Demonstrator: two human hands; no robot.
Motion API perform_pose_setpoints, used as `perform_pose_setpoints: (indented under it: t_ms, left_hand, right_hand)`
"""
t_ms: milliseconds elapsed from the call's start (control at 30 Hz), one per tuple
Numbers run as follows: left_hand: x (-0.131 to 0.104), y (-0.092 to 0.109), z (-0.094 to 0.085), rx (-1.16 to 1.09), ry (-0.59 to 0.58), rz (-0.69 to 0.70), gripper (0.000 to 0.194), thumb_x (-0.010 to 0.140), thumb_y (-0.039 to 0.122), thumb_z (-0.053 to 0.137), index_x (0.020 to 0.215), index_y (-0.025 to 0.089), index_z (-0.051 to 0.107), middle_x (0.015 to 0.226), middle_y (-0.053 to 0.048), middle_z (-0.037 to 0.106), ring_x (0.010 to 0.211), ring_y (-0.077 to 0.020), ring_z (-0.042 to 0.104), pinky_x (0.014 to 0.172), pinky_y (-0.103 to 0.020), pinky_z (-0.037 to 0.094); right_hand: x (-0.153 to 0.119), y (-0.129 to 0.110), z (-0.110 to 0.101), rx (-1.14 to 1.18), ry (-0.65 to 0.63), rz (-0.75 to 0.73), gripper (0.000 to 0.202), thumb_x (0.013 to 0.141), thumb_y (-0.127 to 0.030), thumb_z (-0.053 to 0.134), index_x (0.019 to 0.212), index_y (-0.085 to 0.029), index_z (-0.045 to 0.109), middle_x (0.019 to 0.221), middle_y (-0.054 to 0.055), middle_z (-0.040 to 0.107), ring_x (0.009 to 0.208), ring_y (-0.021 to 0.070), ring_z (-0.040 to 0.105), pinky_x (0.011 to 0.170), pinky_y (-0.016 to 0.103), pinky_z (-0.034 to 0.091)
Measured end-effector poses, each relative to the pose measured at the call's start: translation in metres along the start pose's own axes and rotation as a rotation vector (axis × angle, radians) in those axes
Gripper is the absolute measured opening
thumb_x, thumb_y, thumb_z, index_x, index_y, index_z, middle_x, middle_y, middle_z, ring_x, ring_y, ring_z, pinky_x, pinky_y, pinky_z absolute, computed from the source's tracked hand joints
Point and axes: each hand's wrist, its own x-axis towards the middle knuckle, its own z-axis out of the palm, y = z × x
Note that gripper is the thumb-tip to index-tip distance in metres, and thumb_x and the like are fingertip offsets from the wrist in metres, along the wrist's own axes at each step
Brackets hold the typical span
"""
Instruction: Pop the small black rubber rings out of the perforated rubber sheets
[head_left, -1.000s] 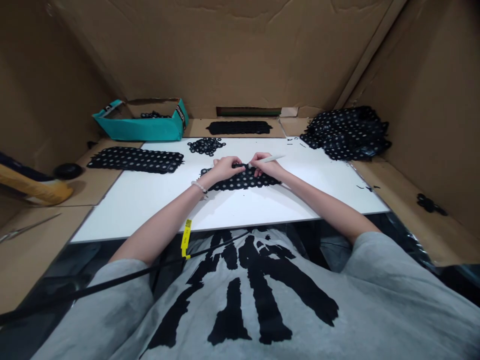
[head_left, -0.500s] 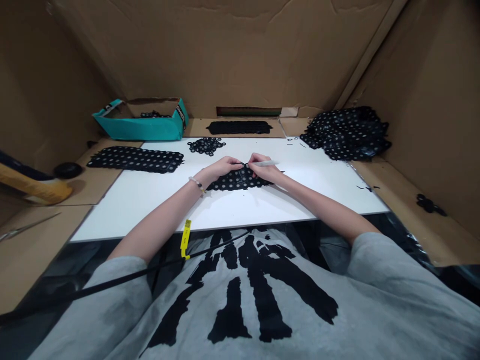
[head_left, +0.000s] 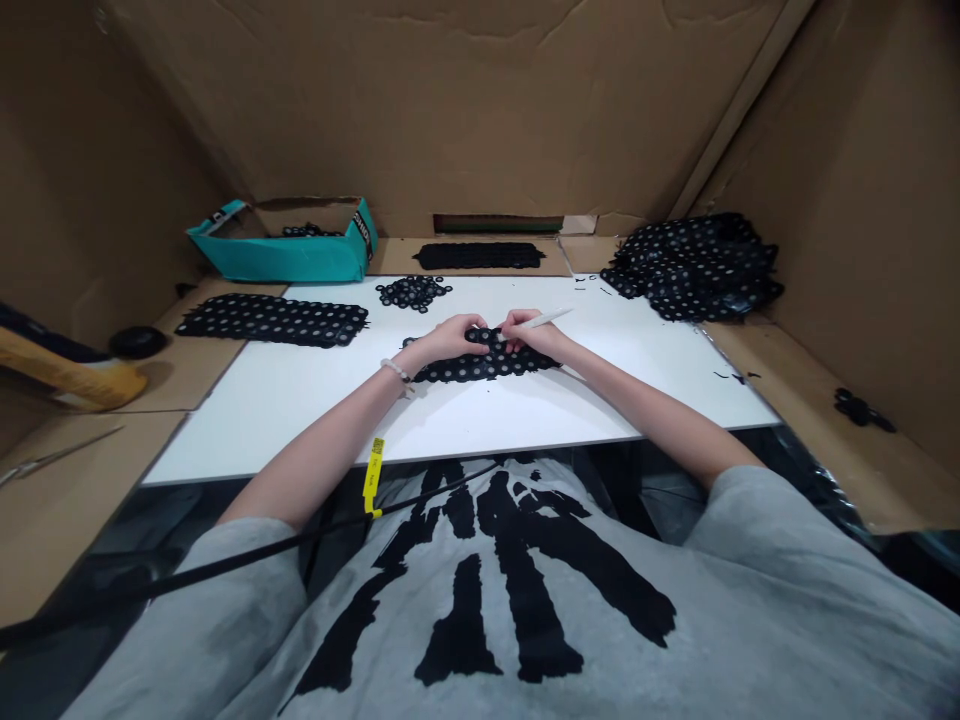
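A black rubbery sheet with rows of round light dots or holes [head_left: 469,368] lies on the white board in front of me. My left hand [head_left: 450,338] holds it at its far left part, thumb and forefinger curved around a portion of it. In my right hand [head_left: 534,335] is a slim white pen-like tool [head_left: 551,317], gripped like a pen and slanting up to the right. Its lower end meets the sheet near my left fingertips; the tip itself is too small to make out.
Small black rings [head_left: 412,292] are heaped behind my left hand. Another dotted sheet [head_left: 274,320] lies left, a pile of them [head_left: 694,268] right. A teal box [head_left: 285,258], a black strip stack [head_left: 480,256], scissors [head_left: 60,455] and black scraps [head_left: 739,377] surround the white board [head_left: 300,420].
My left thumb and forefinger have parted from their pinch at the sheet's far edge. The white tool has tilted more steeply, and its lower end has come down onto the sheet.
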Motion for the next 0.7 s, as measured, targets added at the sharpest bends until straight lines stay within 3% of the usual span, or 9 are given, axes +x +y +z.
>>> perform_pose_setpoints:
  t_ms: [200, 333, 567, 700]
  left_hand:
    - [0.001, -0.003, 0.002, -0.148, 0.031, -0.096, 0.054, 0.064, 0.043, 0.08, 0.109, 0.019, 0.062, 0.106, -0.007, 0.07, 0.096, -0.0258, 0.064, 0.088, -0.035, 0.047]
    - [0.0, -0.003, 0.006, -0.264, 0.053, -0.199, 0.06, 0.061, 0.037, 0.084, 0.113, 0.019, 0.059, 0.097, -0.005, 0.07, 0.091, -0.0237, 0.063, 0.086, -0.035, 0.046]
    - [-0.001, 0.002, 0.007, -0.438, 0.07, -0.296, 0.061, 0.055, 0.031, 0.089, 0.107, 0.02, 0.059, 0.08, 0.002, 0.062, 0.077, -0.019, 0.058, 0.076, -0.031, 0.042]
    - [0.0, 0.0, 0.004, -0.393, 0.104, -0.329, 0.059, 0.054, 0.029, 0.09, 0.105, 0.02, 0.061, 0.075, 0.004, 0.054, 0.073, -0.0185, 0.055, 0.07, -0.03, 0.04]
  right_hand:
    - [-0.002, 0.0, 0.001, -0.026, -0.003, -0.04, 0.01, 0.073, -0.024, 0.063, 0.065, -0.02, 0.058, 0.061, -0.002, 0.063, 0.06, 0.015, 0.063, 0.059, 0.026, 0.049]
    - [-0.005, -0.005, 0.001, -0.052, 0.0, -0.03, 0.01, 0.073, -0.024, 0.062, 0.065, -0.02, 0.058, 0.061, -0.001, 0.064, 0.061, 0.0148, 0.062, 0.061, 0.026, 0.049]
    - [-0.011, -0.007, 0.009, -0.375, 0.088, -0.164, 0.008, 0.074, -0.023, 0.055, 0.069, -0.02, 0.062, 0.065, -0.001, 0.065, 0.069, 0.0161, 0.059, 0.065, 0.027, 0.041]
    - [-0.01, -0.008, 0.013, -0.432, 0.135, -0.201, 0.01, 0.075, -0.024, 0.053, 0.068, -0.02, 0.06, 0.066, -0.001, 0.064, 0.071, 0.0167, 0.057, 0.067, 0.028, 0.04]
